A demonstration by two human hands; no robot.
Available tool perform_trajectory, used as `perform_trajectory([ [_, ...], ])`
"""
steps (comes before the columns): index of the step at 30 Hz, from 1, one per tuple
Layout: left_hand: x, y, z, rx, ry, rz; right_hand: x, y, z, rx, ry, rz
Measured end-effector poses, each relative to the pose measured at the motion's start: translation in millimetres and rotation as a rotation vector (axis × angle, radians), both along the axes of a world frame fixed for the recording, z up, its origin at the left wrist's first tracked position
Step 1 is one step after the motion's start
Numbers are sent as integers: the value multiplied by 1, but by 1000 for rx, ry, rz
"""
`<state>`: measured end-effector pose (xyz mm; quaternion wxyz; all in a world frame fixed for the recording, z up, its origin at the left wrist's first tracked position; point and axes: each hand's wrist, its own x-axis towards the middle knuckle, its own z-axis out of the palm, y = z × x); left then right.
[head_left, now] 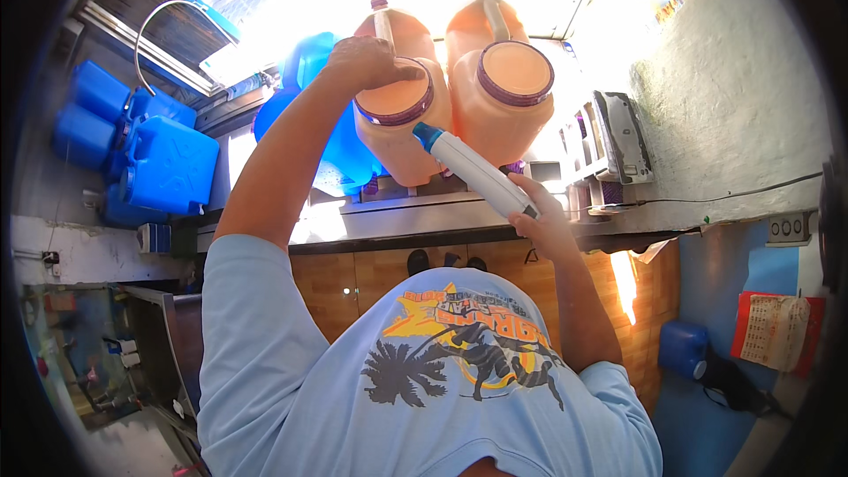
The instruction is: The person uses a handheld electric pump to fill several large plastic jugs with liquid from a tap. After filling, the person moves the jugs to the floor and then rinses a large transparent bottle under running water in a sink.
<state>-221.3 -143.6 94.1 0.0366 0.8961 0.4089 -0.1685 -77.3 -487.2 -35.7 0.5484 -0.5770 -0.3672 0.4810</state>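
Observation:
Two translucent peach-tinted water jugs stand side by side on the counter ahead of me, each with a wide purple-rimmed lid and a small purple cap on top. My left hand grips the left water jug near its handle, the thumb lying over the edge of its wide lid. In my right hand is a white, wand-like tool with a blue tip and a dark butt end. Its blue tip points up and left, close to the left jug's lid; whether it touches cannot be told.
Blue water containers are stacked at the left, and another blue one stands behind my left forearm. A black-and-white rack is right of the jugs, by the wall. Wooden cabinet doors lie below the counter edge. Strong light glares from behind.

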Motion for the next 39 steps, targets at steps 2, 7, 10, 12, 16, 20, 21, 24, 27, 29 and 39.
perform_trajectory([
  [2,-2,-3,1,-5,-53,-87,-2,-1,-2,26,-13,-35],
  [7,-8,-3,-13,-27,-200,-198,0,-1,-4,46,-138,-26],
  [10,-8,5,-22,-12,-190,-194,7,0,0,14,-89,-124],
  [12,-8,10,-25,-32,-243,-222,9,0,3,13,-84,-128],
  [16,-11,8,-24,-13,-292,-282,4,0,9,123,-218,-23],
  [20,-7,3,-16,31,-123,40,-2,1,12,85,-195,-191],
  [21,-6,4,-15,36,-123,61,-3,1,12,100,-227,-117],
  [24,-7,9,-23,74,-187,28,-5,0,8,142,-273,-22],
  [27,-12,12,-38,196,-463,-242,-6,-1,2,116,-207,-52],
  [29,-14,11,-42,195,-542,-363,-7,-3,-2,93,-67,-144],
  [39,-10,2,-1,76,-64,13,-7,0,0,64,-145,-86],
])
